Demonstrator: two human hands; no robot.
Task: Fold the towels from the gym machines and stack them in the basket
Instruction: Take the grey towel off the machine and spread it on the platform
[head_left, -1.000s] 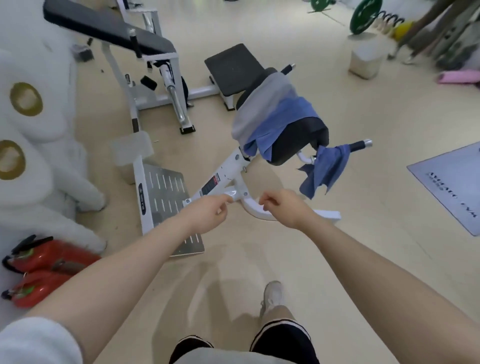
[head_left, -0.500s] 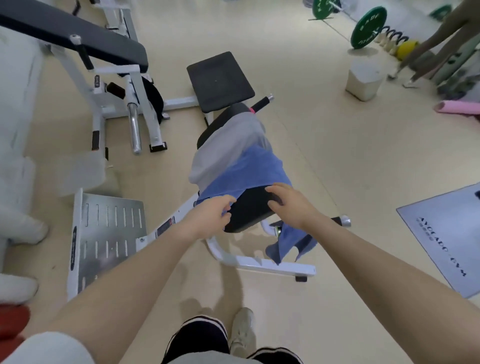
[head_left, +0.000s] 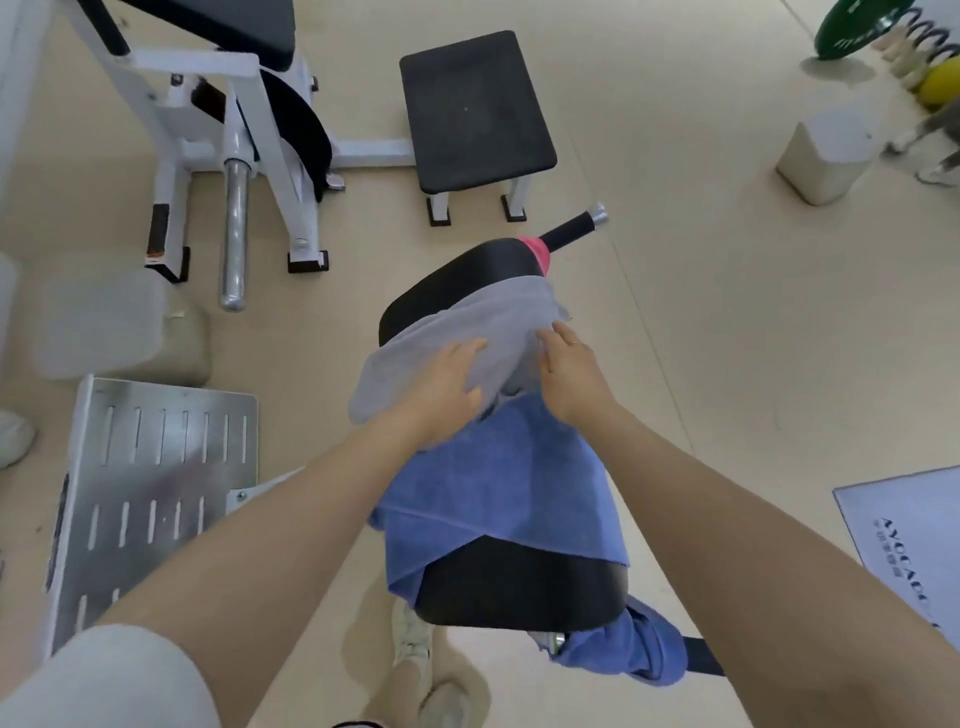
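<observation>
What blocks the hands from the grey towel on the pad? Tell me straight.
Nothing visible does. The left hand and the right hand already rest on the grey towel, which lies uppermost on the black pad, its near edge over the blue towel. No basket is in view.

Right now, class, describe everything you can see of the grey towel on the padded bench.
The grey towel looks like soft terry cloth, draped crumpled over the far half of the black pad, with one end hanging off its left side. Its near edge overlaps the blue towel. The left hand rests on it with fingers spread, and the right hand pinches its right part.
</observation>
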